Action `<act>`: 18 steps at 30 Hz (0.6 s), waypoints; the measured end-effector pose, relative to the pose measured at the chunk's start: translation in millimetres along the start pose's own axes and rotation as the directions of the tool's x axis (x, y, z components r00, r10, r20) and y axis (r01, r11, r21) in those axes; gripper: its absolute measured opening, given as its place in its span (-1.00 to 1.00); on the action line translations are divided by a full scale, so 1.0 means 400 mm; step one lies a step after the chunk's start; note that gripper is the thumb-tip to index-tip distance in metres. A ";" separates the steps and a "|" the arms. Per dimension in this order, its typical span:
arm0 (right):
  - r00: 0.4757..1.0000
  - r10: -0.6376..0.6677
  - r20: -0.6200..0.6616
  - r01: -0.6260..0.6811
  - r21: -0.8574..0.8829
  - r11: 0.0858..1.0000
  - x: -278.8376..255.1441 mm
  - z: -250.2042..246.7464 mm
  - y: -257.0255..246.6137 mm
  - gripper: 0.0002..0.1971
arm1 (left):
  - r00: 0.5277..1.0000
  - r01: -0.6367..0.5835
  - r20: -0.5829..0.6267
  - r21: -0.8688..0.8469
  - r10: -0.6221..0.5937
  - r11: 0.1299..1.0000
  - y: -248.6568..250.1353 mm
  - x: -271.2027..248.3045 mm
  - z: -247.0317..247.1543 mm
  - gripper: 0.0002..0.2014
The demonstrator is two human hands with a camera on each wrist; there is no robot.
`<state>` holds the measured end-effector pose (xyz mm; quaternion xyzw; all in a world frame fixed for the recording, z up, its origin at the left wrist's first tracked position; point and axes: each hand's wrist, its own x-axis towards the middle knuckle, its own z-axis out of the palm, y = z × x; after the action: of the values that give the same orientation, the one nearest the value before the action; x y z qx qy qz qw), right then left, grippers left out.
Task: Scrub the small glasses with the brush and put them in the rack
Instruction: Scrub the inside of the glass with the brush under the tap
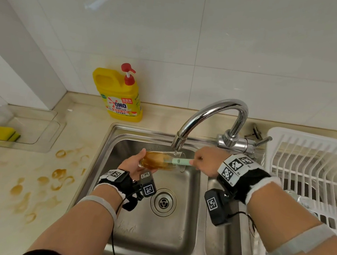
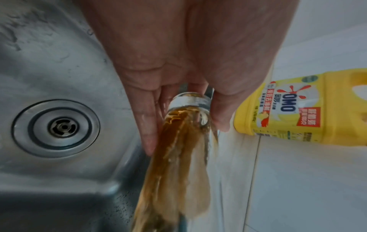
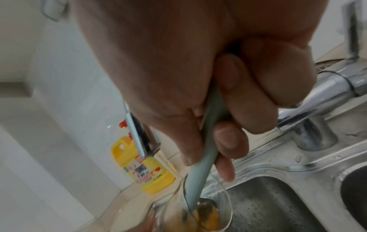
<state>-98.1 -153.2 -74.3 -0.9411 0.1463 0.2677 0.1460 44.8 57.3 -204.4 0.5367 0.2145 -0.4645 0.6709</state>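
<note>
Under the faucet spout [image 1: 179, 142], my left hand [image 1: 133, 162] grips the stained glass [image 1: 161, 160] sideways while my right hand [image 1: 206, 162] clasps the green-handled brush [image 1: 180, 161] pushed inside it, scrubbing in progress; next, I judge, rinsing before racking.

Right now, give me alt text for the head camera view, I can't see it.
Over a steel sink, the left hand holds a brown-stained glass sideways under the tap while the right hand pushes a green-handled brush inside. Yellow detergent bottle behind, white rack right.

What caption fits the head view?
Left hand holds a stained glass under the tap while right hand works a brush inside.
</note>
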 end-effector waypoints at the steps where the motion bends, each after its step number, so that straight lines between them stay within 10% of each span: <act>1: 1.000 0.003 0.014 -0.004 0.052 0.999 -0.005 -0.001 0.017 -0.60 | 0.999 -0.037 -0.027 0.003 0.037 0.999 0.004 -0.001 -0.002 -0.47; 10: 0.963 0.268 -0.026 -0.263 0.114 0.958 -0.057 0.024 0.138 -0.67 | 0.926 -0.238 -0.245 0.209 0.286 0.949 0.011 -0.024 -0.010 -0.36; 14: 0.949 0.315 -0.010 -0.312 0.126 0.942 -0.061 0.066 0.139 -0.66 | 0.837 -0.302 -0.208 0.595 0.506 0.745 0.006 -0.047 -0.003 -0.08; 18: 0.941 0.339 -0.015 -0.327 0.218 0.920 -0.067 0.110 0.135 -0.67 | 0.778 -0.303 -0.151 0.759 0.609 0.576 -0.005 -0.078 0.012 -0.37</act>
<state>-159.5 -181.7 -106.1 -0.8883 0.3356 0.2465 0.1939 27.2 65.1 -179.1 0.8678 0.0043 -0.1964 0.4564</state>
